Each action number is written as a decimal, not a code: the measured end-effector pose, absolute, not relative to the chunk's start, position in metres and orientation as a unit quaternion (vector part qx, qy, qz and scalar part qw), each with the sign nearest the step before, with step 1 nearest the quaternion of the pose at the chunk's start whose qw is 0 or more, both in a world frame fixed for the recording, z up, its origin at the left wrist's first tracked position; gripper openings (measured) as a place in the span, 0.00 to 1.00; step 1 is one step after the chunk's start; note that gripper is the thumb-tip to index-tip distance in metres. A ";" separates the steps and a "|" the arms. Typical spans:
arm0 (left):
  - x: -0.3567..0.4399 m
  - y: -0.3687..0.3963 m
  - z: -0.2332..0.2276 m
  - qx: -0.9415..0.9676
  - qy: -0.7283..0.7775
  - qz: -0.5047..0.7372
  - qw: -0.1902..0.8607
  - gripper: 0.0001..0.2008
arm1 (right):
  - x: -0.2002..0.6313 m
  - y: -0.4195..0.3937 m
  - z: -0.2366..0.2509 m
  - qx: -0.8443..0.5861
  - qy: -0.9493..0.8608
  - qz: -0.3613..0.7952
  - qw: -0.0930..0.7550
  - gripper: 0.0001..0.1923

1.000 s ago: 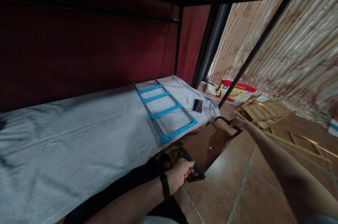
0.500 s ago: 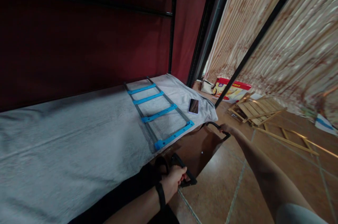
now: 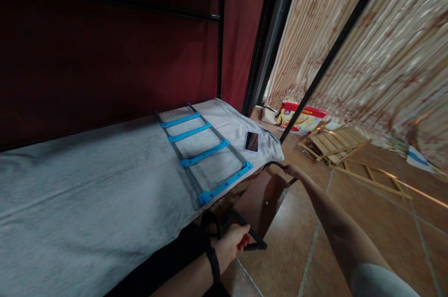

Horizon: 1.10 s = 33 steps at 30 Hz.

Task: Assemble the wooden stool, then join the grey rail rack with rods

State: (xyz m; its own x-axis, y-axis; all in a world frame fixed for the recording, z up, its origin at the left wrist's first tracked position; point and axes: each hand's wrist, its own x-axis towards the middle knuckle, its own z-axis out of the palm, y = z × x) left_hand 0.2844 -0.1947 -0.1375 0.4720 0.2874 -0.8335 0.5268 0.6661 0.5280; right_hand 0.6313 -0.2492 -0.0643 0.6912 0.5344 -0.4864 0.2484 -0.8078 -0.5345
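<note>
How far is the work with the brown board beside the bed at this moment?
Done: the grey sheet covers the mattress, with the blue ladder and the phone lying on it. In hand: the left hand and the right hand each grip a black handle of the brown board, tilted at the bed's edge. Left: the board is not yet set down.

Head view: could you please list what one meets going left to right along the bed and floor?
Grey sheet → blue-runged ladder → phone → red box → wooden slat frame.
</note>
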 end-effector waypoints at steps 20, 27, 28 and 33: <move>0.264 -0.185 -0.158 0.362 0.449 -0.055 0.815 0.19 | 0.655 -0.268 -0.137 -0.971 -0.202 0.126 0.032 0.32; 0.268 -0.183 -0.156 0.367 0.411 -0.066 0.831 0.17 | 0.665 -0.267 -0.135 -0.971 -0.208 0.115 0.018 0.30; 0.271 -0.183 -0.155 0.365 0.411 -0.067 0.833 0.16 | 0.666 -0.266 -0.134 -0.971 -0.211 0.113 0.017 0.29; 0.275 -0.187 -0.157 0.345 0.429 -0.055 0.833 0.17 | 0.665 -0.266 -0.134 -0.959 -0.263 0.105 0.022 0.23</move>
State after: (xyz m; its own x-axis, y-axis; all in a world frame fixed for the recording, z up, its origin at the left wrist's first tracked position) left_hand 0.2745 -0.1865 -0.1567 0.6255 0.2038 -0.7532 0.3878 0.7564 0.5267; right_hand 0.6651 -0.2657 -0.1342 0.8399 0.5087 -0.1890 0.4995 -0.8608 -0.0972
